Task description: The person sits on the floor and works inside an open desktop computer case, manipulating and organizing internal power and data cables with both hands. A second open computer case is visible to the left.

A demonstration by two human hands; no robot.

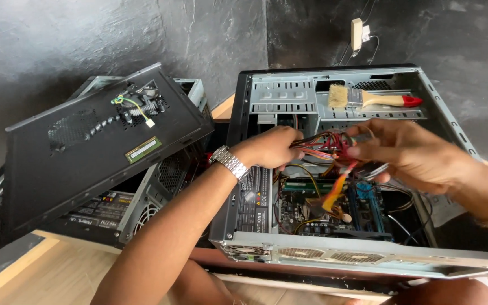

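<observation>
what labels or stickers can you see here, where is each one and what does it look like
Warning label: on the power supply inside the open computer case, below the left hand; tall dark rectangle with small yellow triangles.
Memory stick label: on the green memory stick lying on the black side panel at left; narrow white strip.
Second power supply label: on the unit under that panel; dark, with pale print and coloured patches.
No screens or packages show.

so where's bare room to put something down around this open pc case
Free: the black side panel left of the memory stick, and the wood floor strip below it. Crowded: inside the open case, where both hands, left and right, grip the cable bundle over the motherboard; a paintbrush occupies the drive bay.
</observation>
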